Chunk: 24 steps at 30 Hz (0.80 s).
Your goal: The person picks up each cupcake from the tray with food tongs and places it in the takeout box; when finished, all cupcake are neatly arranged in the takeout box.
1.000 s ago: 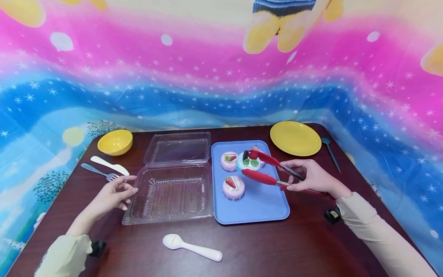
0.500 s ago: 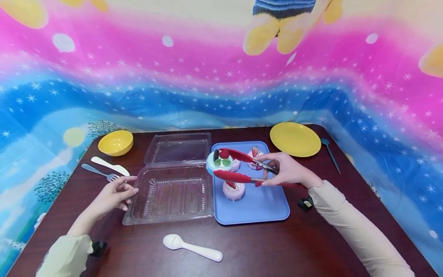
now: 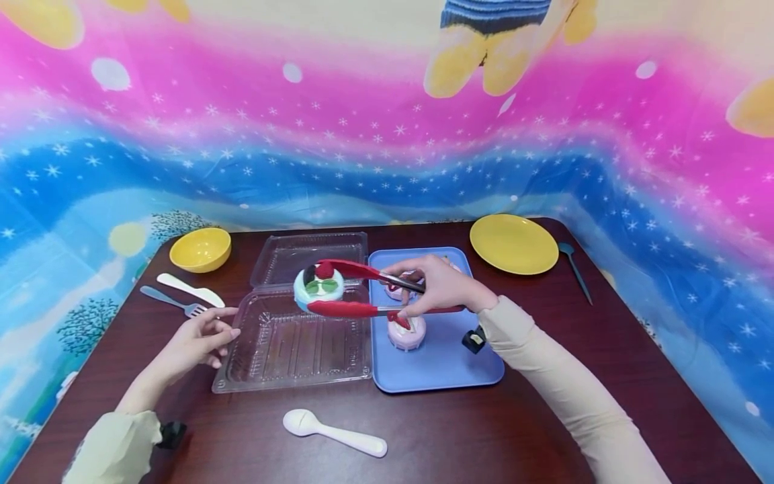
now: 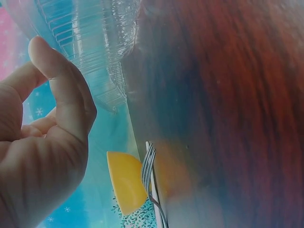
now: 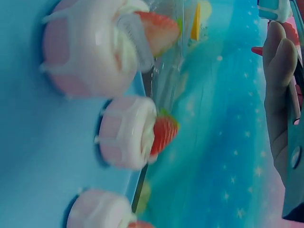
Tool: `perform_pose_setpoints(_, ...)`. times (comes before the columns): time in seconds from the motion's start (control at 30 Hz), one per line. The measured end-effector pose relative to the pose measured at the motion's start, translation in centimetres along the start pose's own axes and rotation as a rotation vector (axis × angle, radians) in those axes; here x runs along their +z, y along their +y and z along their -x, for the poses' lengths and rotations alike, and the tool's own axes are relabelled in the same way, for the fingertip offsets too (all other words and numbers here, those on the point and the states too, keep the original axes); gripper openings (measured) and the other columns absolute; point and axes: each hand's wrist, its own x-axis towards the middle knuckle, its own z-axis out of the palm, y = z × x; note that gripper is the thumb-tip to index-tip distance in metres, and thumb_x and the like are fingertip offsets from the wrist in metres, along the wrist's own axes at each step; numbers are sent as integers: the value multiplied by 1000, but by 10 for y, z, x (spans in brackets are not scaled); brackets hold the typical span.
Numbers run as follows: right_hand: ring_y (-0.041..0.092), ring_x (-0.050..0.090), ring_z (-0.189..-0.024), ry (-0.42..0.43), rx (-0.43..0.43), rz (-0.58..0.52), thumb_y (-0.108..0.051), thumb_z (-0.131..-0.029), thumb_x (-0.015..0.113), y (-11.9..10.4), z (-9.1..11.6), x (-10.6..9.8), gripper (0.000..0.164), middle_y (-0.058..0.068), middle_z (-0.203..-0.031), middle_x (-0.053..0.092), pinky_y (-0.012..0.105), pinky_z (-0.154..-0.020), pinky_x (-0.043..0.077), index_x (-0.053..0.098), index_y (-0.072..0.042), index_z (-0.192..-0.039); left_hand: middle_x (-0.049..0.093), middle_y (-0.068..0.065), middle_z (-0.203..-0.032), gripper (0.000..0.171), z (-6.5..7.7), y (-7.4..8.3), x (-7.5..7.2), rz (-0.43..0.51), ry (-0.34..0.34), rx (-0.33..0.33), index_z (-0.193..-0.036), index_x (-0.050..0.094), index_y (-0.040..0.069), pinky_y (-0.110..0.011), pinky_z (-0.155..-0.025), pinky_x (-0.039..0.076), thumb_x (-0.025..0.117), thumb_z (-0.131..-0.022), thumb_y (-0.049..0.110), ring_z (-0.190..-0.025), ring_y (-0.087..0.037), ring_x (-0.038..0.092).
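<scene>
In the head view my right hand [image 3: 444, 286] grips red-tipped tongs [image 3: 345, 309]. Between their tips is a mint-green cupcake [image 3: 305, 299] topped with a red berry, a dark cookie and green leaves. It hangs over the hinge side of an open clear plastic container [image 3: 302, 343]. My left hand [image 3: 196, 339] holds the container's left rim with thumb and forefinger. Pink cupcakes with strawberries stay on the blue tray [image 3: 447, 366]; the nearest pink cupcake [image 3: 406, 334] is below the tongs, others partly hidden by my right hand. The right wrist view shows three pink cupcakes [image 5: 126, 133].
A yellow bowl [image 3: 201, 250], white knife [image 3: 190, 289] and grey-blue fork [image 3: 172, 300] lie at the left. The yellow plate [image 3: 514, 244] and a dark spoon [image 3: 576, 272] are at the back right. A white spoon [image 3: 335, 433] lies in front of the container.
My right hand has carried the mint-green cupcake in the tongs leftward from the tray to over the container. My left hand has stayed at the container's rim.
</scene>
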Motion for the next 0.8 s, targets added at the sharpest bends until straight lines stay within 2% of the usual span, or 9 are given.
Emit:
perform_pose_setpoints(0.2,15,62,-68,-99,-38,-78,-24,-69,79,-6,-28,17,61,-1,-78,65,31,-61,49,55,-12,-124,53,-5,-79,55,0,0,-1,6,-2,4,-133,31,-4,-31,-47,51,57,-90,16,-60,-12,51)
perform_pose_setpoints(0.3,13,60,-63,-118,-43,-41,-26,-69,78,-8,-40,24,61,-3,-81,62,28,-58,48,55,-11,-123,53,-5,-79,54,0,1,-1,2,-1,5,-133,32,-4,-31,-47,51,58,-90,17,-60,-12,51)
perform_pose_setpoints(0.47,10,54,-55,-122,-40,57,-29,-68,78,-11,-55,33,60,0,-73,61,25,-53,45,57,-12,-121,53,-5,-78,54,-1,2,-1,-10,-1,8,-132,33,-4,-32,-48,52,58,-89,18,-59,-12,51)
perform_pose_setpoints(0.6,8,53,-53,-151,-28,108,-29,-68,78,-13,-64,40,60,2,-69,61,23,-53,46,57,-12,-122,53,-5,-78,54,-1,2,0,-11,2,3,-131,34,-3,-32,-48,52,59,-89,18,-59,-12,51)
perform_pose_setpoints(0.8,5,54,-51,-194,-32,165,-27,-68,77,-15,-76,51,61,-2,-64,61,20,-53,43,56,-8,-122,53,-5,-78,52,-1,0,0,-6,-1,9,-131,34,-3,-32,-48,52,58,-89,17,-59,-12,51)
